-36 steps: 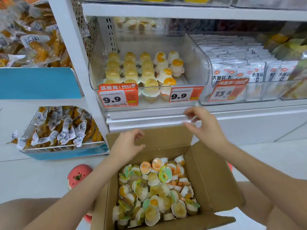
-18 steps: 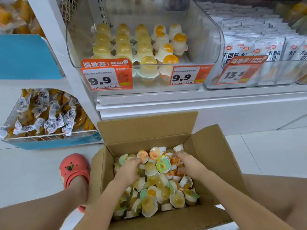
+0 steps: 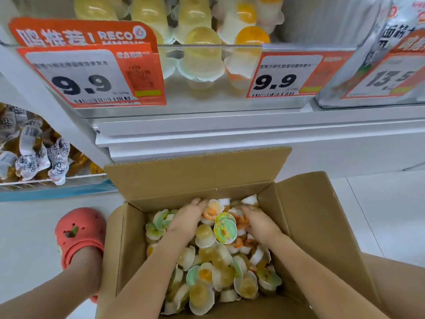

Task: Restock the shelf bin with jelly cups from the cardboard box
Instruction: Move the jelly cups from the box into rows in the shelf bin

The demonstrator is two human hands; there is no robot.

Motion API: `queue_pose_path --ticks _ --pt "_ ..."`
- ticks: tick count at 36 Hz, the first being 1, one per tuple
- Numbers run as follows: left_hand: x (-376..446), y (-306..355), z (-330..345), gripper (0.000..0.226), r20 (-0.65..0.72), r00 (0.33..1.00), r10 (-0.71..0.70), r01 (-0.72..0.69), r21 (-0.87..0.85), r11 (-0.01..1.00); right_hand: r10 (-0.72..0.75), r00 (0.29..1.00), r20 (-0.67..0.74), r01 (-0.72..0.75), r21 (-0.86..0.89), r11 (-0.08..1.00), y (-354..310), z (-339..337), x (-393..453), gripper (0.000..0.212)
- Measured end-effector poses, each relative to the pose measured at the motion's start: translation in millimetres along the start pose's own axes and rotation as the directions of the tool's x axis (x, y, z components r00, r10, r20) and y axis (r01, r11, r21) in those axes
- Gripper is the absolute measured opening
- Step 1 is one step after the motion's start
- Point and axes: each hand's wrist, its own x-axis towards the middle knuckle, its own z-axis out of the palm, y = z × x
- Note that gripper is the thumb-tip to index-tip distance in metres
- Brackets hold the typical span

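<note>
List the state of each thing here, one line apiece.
Cardboard box: open, flaps up, full of loose jelly cups.
Shelf bin: partly stocked, front rows thin.
Left hand: down in the cups, grip unclear.
Right hand: down in the cups, grip unclear.

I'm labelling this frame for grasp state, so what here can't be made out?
- Head view: fingertips of the left hand and right hand are buried among the jelly cups, so either grip is unclear.
- The shelf bin is cut off by the top edge; its fill level is unknown.
- Small print on the left price tag is too blurred to read.
- The cardboard box floor is hidden by cups.
</note>
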Motion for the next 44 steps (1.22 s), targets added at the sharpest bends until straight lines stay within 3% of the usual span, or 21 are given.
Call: queue_pose_path --ticks 5,9,13,17,23,28,32,38,44 --pt "22 12 11 0.068 0.071 0.997 0.025 -0.038 0.19 0.981 0.015 0.995 0.096 -0.02 0.052 0.998 3 -4 17 0.052" --pt "31 16 17 0.058 0.069 0.998 0.0 -0.016 0.237 0.971 0.022 0.985 0.173 -0.053 0.177 0.983 8 -9 31 0.058" --pt "35 16 21 0.061 0.081 0.997 0.007 -0.026 0.238 0.971 0.054 0.984 0.171 -0.065 0.059 0.996 2 -4 46 0.059" --pt "35 16 26 0.061 0.067 0.998 0.01 -0.025 0.214 0.977 0.131 0.988 0.078 -0.128 -0.043 0.991 -7 9 49 0.046" --pt "34 20 31 0.06 0.01 0.999 0.038 -0.04 0.196 0.98 0.165 0.986 -0.021 -0.157 0.203 0.966 2 8 36 0.045" --pt "31 17 33 0.061 -0.042 0.997 0.072 -0.068 0.079 0.994 0.295 0.952 -0.084 -0.21 0.524 0.826 11 9 21 0.048" --pt "21 15 29 0.057 -0.066 0.997 0.035 -0.032 0.053 0.998 0.371 0.928 0.029 -0.271 0.737 0.62 7 4 11 0.043" --pt "23 26 27 0.054 -0.018 0.999 -0.037 0.034 -0.166 0.986 0.358 0.928 0.105 -0.299 0.784 0.543 6 -2 -4 0.049" --pt "29 23 39 0.033 -0.019 0.996 -0.091 0.082 -0.297 0.951 0.342 0.924 0.17 -0.323 0.825 0.464 4 -1 -8 0.046"
